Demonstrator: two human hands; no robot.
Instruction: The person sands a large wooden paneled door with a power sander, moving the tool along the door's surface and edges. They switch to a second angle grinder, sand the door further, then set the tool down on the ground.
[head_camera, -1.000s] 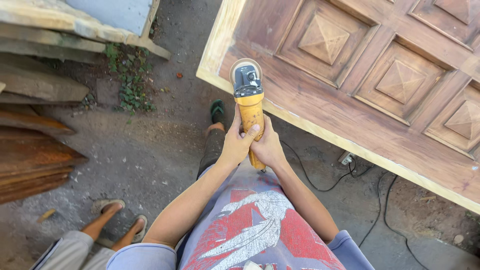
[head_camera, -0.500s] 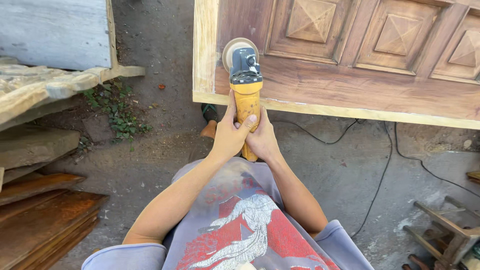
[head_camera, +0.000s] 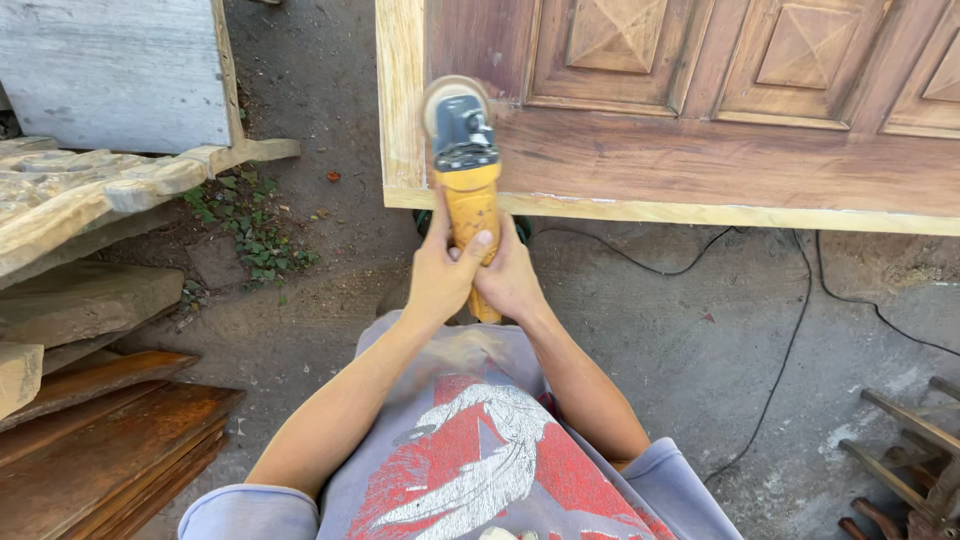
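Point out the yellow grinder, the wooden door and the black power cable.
yellow grinder (head_camera: 470, 195), head view, on its yellow body above the hands.
wooden door (head_camera: 700, 160), head view, on the flat bottom rail.
black power cable (head_camera: 785, 360), head view, on the stretch crossing the ground.

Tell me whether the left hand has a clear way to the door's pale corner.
Probably yes: the left hand grips the sander, and only open air lies between it and the corner.

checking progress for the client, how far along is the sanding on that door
Done: the left stile and bottom edge strip look pale and bare. In hand: left hand and right hand grip the yellow sander, its disc at the door's lower-left corner. Left: the bottom rail and raised panels remain dark reddish-brown.
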